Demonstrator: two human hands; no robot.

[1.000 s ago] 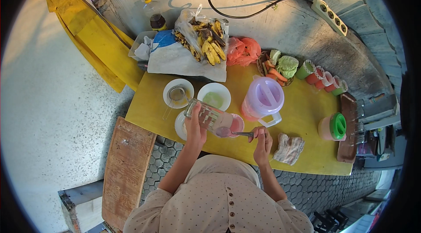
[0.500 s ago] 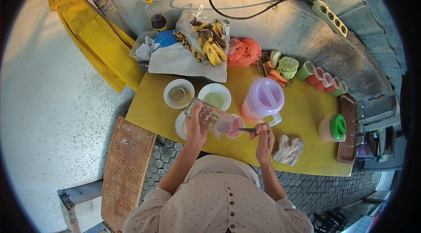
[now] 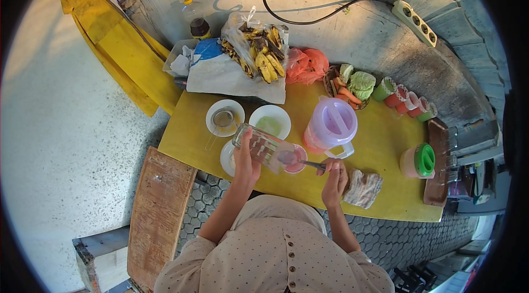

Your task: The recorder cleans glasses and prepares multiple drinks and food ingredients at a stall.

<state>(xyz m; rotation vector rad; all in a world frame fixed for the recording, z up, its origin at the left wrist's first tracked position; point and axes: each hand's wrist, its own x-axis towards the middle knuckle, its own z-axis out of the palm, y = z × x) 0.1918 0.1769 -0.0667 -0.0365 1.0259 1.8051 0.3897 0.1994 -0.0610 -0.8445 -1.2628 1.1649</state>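
Observation:
My left hand is wrapped round a clear glass jar, tilted with its mouth down to the right. In my right hand is the handle of a metal spoon, whose bowl lies at the jar's mouth; whether it is inside cannot be told. Just beyond the spoon, a cup of pink liquid stands on the table, partly covered. Near the jar are a white bowl with something green in it and another white bowl with a strainer. A third white dish is half hidden by my left hand.
A lidded purple pitcher stands right of the cup, near a folded cloth. Bagged bananas, a red plastic bag and a vegetable basket line the back. Further right are a green-lidded jug and a brown tray.
My right hand has moved slightly right and toward me, turning the spoon a little. Its bowl has shifted slightly right at the jar's mouth. The left hand is almost still.

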